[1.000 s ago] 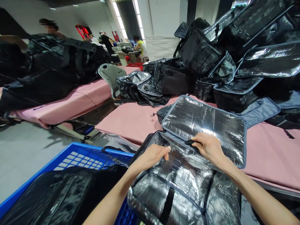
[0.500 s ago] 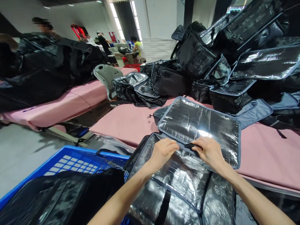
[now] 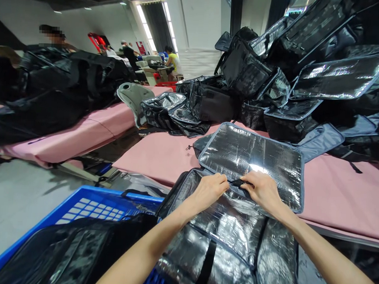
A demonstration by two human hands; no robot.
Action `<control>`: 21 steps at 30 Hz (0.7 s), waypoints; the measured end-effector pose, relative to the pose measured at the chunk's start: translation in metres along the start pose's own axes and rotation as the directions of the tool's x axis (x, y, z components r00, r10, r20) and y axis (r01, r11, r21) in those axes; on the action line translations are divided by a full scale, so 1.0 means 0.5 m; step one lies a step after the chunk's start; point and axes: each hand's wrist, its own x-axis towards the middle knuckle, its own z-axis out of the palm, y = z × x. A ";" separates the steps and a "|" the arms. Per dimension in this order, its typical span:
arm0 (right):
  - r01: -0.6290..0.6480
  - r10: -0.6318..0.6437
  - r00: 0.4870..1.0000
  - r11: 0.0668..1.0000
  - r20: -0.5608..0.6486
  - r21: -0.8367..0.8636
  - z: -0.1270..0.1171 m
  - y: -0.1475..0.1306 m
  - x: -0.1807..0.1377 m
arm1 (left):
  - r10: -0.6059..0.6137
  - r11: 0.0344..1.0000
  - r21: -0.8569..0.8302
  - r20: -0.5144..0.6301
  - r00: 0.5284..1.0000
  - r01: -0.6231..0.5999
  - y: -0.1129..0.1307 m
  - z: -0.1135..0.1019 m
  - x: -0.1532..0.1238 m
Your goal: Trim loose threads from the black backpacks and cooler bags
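In front of me an insulated bag (image 3: 215, 201) with a shiny silver lining lies open, its lid flap (image 3: 254, 154) folded back over the pink table. My left hand (image 3: 212, 190) is closed in a pinch at the grey-edged seam where flap and bag meet. Just to its right, my right hand (image 3: 262, 189) grips a small black pointed thing (image 3: 238, 182), whose tip points at the left fingertips along that seam. Most of the black thing is hidden in the fingers, so its kind is unclear. A black strap (image 3: 206, 265) lies across the lower lining.
Below left stands a blue plastic basket (image 3: 82, 190) with a black bag (image 3: 80, 250) in it. Many black bags (image 3: 248, 69) are heaped on the pink table (image 3: 164, 157)'s far right. Another pink table (image 3: 93, 130) at left bears more. Several people are in the background.
My left hand has shifted slightly right, nearer the tip of the black thing. My right hand has moved slightly left, still holding it at the seam.
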 end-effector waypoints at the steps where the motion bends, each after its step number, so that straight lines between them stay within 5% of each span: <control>1: 0.005 -0.005 1.000 1.000 -0.001 0.006 0.000 0.001 -0.001 | 0.002 1.000 -0.005 0.035 0.999 -0.002 0.000 -0.003 -0.001; 8: 0.093 -0.094 0.995 0.995 0.037 0.029 -0.012 -0.009 -0.013 | -0.129 0.938 -0.328 -0.026 0.991 0.113 0.012 -0.012 -0.018; 17: 0.061 -0.058 0.978 0.998 0.199 -0.008 -0.029 -0.032 0.010 | -0.237 0.890 -0.411 -0.055 0.970 0.195 0.021 -0.006 -0.020; 21: -0.028 0.011 0.987 0.995 0.163 0.099 -0.029 -0.031 0.012 | -0.429 0.752 -0.583 -0.079 0.900 0.307 0.023 -0.004 -0.021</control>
